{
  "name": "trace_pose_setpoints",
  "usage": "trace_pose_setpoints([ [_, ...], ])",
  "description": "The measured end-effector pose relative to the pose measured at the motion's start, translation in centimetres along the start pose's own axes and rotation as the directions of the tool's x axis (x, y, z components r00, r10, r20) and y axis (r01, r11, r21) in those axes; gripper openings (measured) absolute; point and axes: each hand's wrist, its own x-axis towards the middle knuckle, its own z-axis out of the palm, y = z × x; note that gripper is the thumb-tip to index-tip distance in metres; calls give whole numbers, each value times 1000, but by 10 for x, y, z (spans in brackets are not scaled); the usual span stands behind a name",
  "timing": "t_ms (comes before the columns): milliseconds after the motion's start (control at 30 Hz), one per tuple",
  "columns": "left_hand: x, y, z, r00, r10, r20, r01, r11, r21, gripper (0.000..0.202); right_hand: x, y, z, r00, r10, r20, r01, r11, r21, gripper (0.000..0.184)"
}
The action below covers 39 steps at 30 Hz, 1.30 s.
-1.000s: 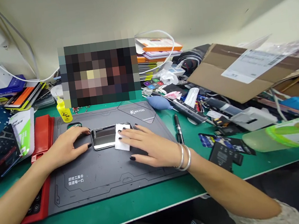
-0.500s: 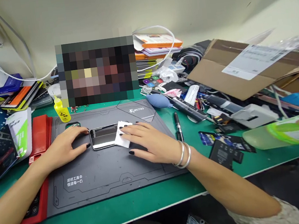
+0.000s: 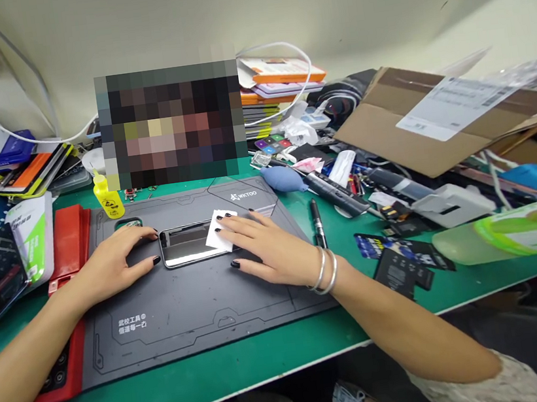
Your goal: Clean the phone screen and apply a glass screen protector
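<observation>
A smartphone [image 3: 185,243] with a dark, glossy screen lies flat on a grey work mat [image 3: 177,335]. At its left end is my left hand [image 3: 115,260], thumb and forefinger apart and close to the phone's edge; I cannot tell whether they touch it. My right hand [image 3: 269,244], wearing two silver bangles [image 3: 327,271], rests its outstretched fingertips on a folded white wipe [image 3: 216,234]. The wipe lies over the right end of the screen, under those fingers, with the thumb apart from it. Behind my left hand, a small dark phone-like object [image 3: 128,223] is partly hidden.
Left of the mat are a red holder [image 3: 69,244] and a yellow dropper bottle [image 3: 108,197]. On the right lie a black pen [image 3: 317,223], a blue air blower [image 3: 283,179], black batteries [image 3: 397,273] and a bottle [image 3: 514,231]. A cardboard box [image 3: 385,110] stands behind.
My right hand and the wipe have shifted slightly toward the phone's far edge, baring more of its near right corner. My left hand stays at the left end. The view has shifted a little.
</observation>
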Motion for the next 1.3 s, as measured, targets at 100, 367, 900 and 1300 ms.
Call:
trace_pose_setpoints([
  [100,-1,1,0,1000,-2,5,2,1000,2,50,-1,-2,1,998,-55,33,54,998,25,54],
  [367,0,-1,1,1000,-3,-2,3,1000,-5,49,1,5,1,1000,-9,-10,9,1000,-7,49],
  [900,0,1,0,1000,-5,7,5,1000,-9,50,1,5,0,1000,-31,6,30,998,62,53],
  [1300,1,-1,2,1000,7,1,-7,1000,5,50,2,10,1,1000,12,9,-13,999,43,52],
])
